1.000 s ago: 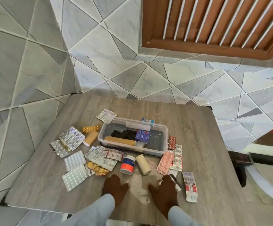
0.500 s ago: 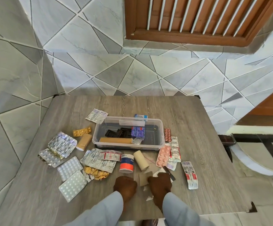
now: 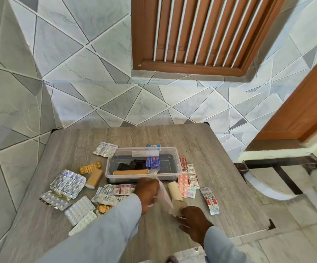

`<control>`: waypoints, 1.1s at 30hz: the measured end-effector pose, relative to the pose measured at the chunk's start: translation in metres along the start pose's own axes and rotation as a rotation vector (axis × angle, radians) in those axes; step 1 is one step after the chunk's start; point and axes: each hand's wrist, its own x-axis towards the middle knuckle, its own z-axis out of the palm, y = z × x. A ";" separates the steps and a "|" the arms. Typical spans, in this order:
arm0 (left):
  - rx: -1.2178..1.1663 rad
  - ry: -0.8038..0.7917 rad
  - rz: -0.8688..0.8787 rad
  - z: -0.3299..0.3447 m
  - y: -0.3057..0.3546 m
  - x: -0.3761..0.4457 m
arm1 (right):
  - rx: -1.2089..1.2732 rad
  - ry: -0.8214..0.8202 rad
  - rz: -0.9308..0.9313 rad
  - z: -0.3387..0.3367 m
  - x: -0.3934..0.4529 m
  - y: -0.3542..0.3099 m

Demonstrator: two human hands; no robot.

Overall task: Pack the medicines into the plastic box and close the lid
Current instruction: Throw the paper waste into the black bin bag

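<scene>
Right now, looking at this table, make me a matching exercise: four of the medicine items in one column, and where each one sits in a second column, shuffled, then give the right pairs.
Items
1. blue medicine carton
2. orange blister strip
3. pink blister strip
4. long tan roll

Places
A. on the table, left of the plastic box
B. inside the box, along its near wall
C. on the table, by the box's near right corner
D. inside the box, near its middle

Pairs: 1-D, 2-A, 3-C, 4-B
</scene>
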 end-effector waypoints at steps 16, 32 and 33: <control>-0.102 -0.034 0.277 0.024 0.027 -0.025 | 0.518 -0.264 -0.180 -0.050 -0.032 -0.023; 0.136 -0.478 0.263 0.377 -0.034 -0.072 | 0.462 -0.337 -0.495 -0.370 -0.068 -0.045; 0.154 -0.481 0.277 0.395 -0.037 -0.074 | 0.449 -0.292 -0.505 -0.388 -0.068 -0.049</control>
